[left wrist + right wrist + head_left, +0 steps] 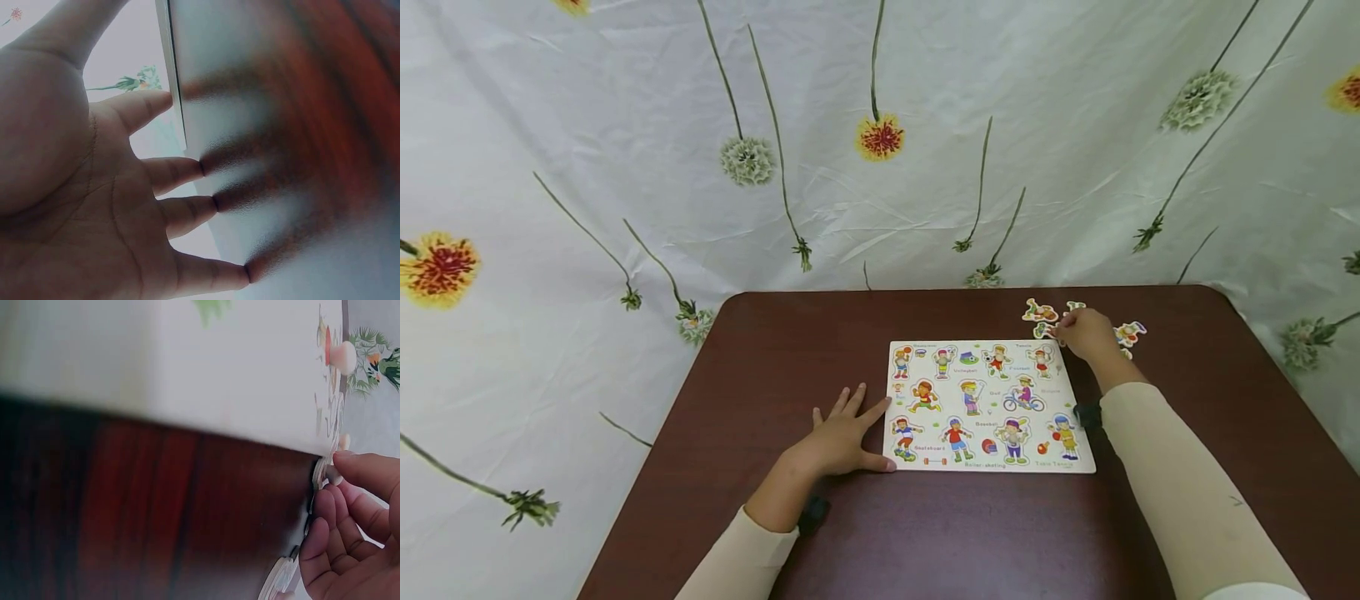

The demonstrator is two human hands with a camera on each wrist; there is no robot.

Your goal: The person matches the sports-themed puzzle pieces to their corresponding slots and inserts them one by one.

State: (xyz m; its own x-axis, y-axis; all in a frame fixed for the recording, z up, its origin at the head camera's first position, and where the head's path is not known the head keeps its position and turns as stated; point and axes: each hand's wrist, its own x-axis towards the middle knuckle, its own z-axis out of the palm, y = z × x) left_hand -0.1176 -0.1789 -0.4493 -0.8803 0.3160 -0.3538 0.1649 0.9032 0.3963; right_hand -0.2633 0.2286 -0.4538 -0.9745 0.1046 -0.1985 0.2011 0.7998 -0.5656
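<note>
A white puzzle board [951, 406] with printed children playing sports lies on the dark table. My left hand [831, 446] rests beside its left edge, fingers spread, thumb and index fingertips touching the edge. In the left wrist view, the straight fingertips [232, 273] meet the shiny tabletop. Past the board's back right corner, my right hand [1088, 335] is among the loose pieces. Its thumb and fingers pinch the small knob [334, 475] of a flat puzzle piece [320, 474], seen close in the right wrist view. Part of that piece is hidden by the fingers.
Loose puzzle pieces [1040, 312] lie behind the board's right corner, with another piece [1130, 334] right of my right hand. The brown table [805, 333] ends at a hanging flowered cloth [925, 217] behind. Pale knobs [343, 358] stand up near the board's far side.
</note>
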